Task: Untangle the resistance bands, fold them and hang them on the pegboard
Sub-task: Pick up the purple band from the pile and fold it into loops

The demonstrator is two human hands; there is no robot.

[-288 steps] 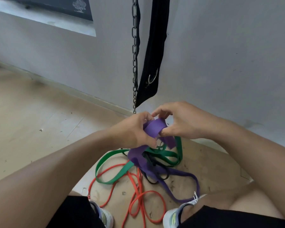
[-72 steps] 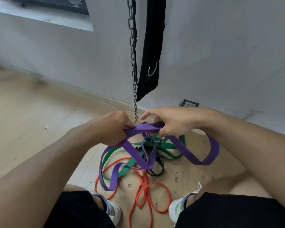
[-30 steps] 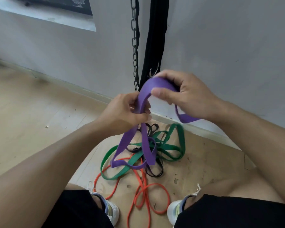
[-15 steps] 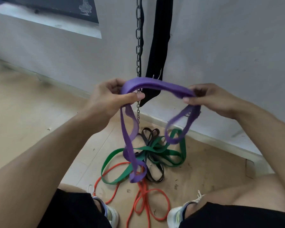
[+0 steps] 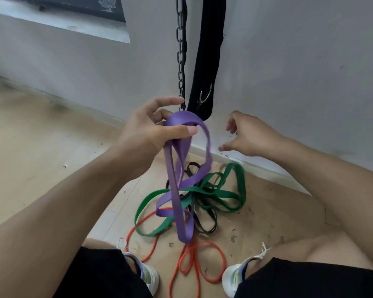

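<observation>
My left hand (image 5: 153, 130) grips the top of the wide purple band (image 5: 177, 179), pinching it under the thumb. The band hangs down in several loose loops above the floor pile. My right hand (image 5: 248, 136) is open to the right of the band, fingers spread, touching nothing. On the floor below lie a green band (image 5: 228, 194), a thin black band (image 5: 205, 222) and a thin orange band (image 5: 194, 257), still crossed over one another. No pegboard is in view.
A metal chain (image 5: 181, 50) and a black strap with a metal hook (image 5: 209, 61) hang against the grey wall (image 5: 299, 61) just behind my hands. My knees and white shoes (image 5: 235, 278) frame the pile. Wooden floor (image 5: 41, 147) extends left.
My right hand has let go of the purple band and drawn off to the right. The band now hangs from my left hand alone, its loops gathered together.
</observation>
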